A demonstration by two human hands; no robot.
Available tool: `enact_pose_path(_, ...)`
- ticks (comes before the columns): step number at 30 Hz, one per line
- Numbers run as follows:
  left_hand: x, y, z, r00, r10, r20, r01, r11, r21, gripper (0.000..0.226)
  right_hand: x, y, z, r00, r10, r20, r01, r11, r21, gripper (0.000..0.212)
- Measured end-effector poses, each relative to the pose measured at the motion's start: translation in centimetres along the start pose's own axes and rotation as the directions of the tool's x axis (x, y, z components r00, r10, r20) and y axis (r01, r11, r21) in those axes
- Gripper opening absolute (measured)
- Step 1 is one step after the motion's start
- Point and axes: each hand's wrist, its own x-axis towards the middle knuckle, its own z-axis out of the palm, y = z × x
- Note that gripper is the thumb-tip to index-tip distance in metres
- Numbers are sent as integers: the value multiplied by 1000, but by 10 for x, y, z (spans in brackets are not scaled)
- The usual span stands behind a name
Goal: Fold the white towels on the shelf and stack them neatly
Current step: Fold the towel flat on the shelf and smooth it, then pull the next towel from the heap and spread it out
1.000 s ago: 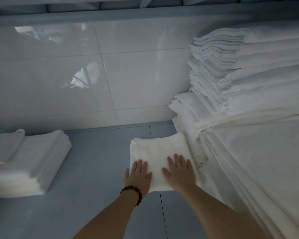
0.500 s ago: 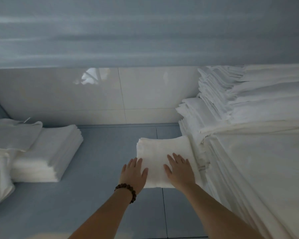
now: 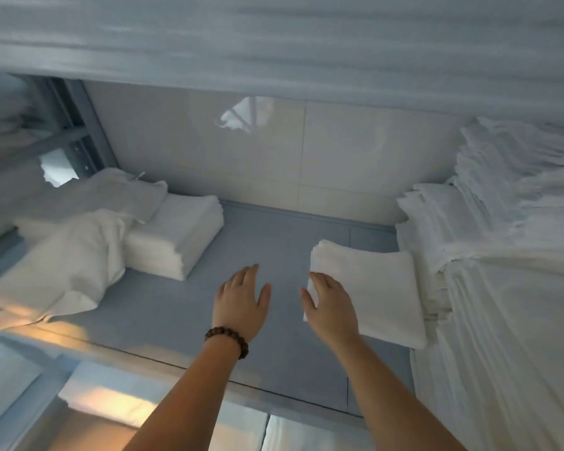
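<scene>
Large linen pile [image 3: 508,288] is filling the shelf's [image 3: 274,242] right side; folded towel [image 3: 372,288] is lying flat just beside it; loose towel [image 3: 62,271] is waiting at left; left hand [image 3: 241,297], spread and empty, is now leaving the fold; right hand [image 3: 331,304], open, is resting on its near-left corner; fold looking finished.

Soft cloth towel [image 3: 372,288] on matt shelf [image 3: 192,314] (wall tiles [image 3: 355,151] glossy).

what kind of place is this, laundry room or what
Probably a linen store or laundry room: a grey metal shelf against a tiled wall, with stacks of folded white towels and a tall linen pile.
</scene>
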Motion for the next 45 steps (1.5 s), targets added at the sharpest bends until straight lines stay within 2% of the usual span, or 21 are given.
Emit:
enact_pose_path(8, -31, -74, -48, 977, -202, -63, 204, 979, 12, 55, 6, -79, 44, 987, -153, 48, 151, 987, 52, 43)
enact_pose_path(16, -80, -172, -112, 924, -353, -147, 355, 935, -9, 55, -13, -189, 106, 943, -272, 193, 265, 962, 65, 42)
enact_pose_path(21, -117, -241, -157, 914, -369, -165, 361, 929, -78, 53, -38, -266, 143, 936, -283, 208, 271, 959, 87, 40)
enact_pose_path(29, -146, -329, -218, 925, -338, -172, 326, 941, -93, 50, -70, -360, 191, 951, -231, 203, 209, 970, 128, 39)
enact_pose_path(45, -90, -389, -228, 954, -278, -115, 262, 955, -140, 52, -31, -404, 229, 973, -142, 184, 136, 990, 43, 38)
